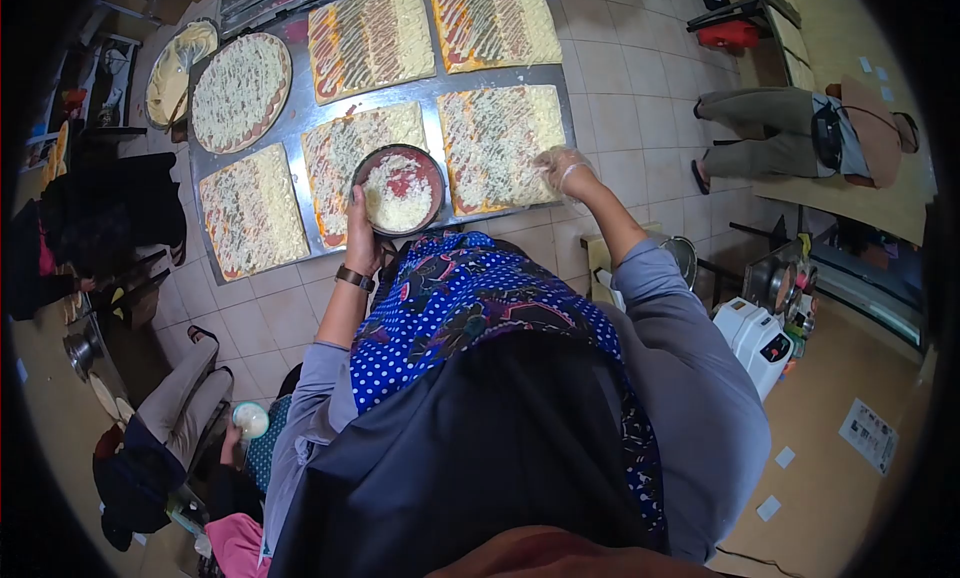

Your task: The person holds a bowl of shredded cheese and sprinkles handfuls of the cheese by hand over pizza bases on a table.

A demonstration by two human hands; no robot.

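My left hand [362, 240], with a watch on the wrist, grips the side of a round bowl [437, 193]. Inside it lies white grated cheese [395, 208], with the reddish bottom showing through. In a clear plastic glove, my right hand [570, 174] is at the right edge of a rectangular pizza [495, 143] topped with sauce stripes and grated cheese. Its fingers are curled down and together; what they hold, if anything, I cannot make out. The bowl partly covers another rectangular pizza [350, 143].
More rectangular pizzas [370, 43] and a round pizza [240, 93] lie on the metal table [290, 168]. A bowl with a pale filling [180, 73] is at its far left. Other people sit or stand left and right; one hand at lower left holds a small bowl [251, 419].
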